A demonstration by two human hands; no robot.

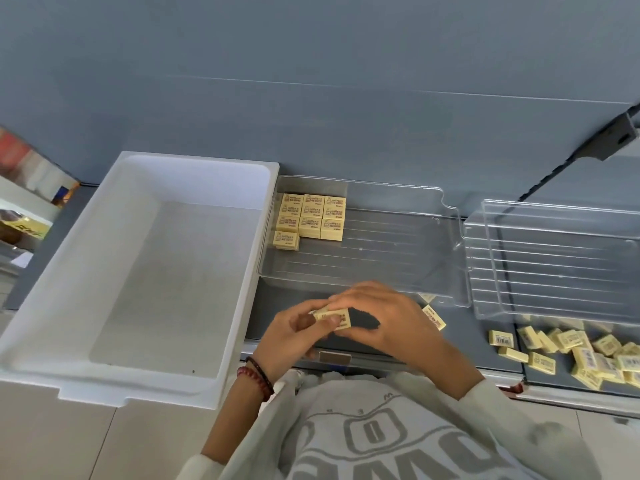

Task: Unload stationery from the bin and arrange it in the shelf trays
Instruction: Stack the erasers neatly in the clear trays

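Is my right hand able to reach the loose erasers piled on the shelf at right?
Probably yes: the loose erasers lie uncovered on the shelf, nothing between, though the right hand and left hand both grip other erasers now.

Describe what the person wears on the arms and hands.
Both hands are bare. The left hand has two bracelets at its wrist: one of dark red beads, one thin and dark. The left sleeve, pale grey, sits near the elbow; the right sleeve, same cloth, reaches the wrist of the right hand.
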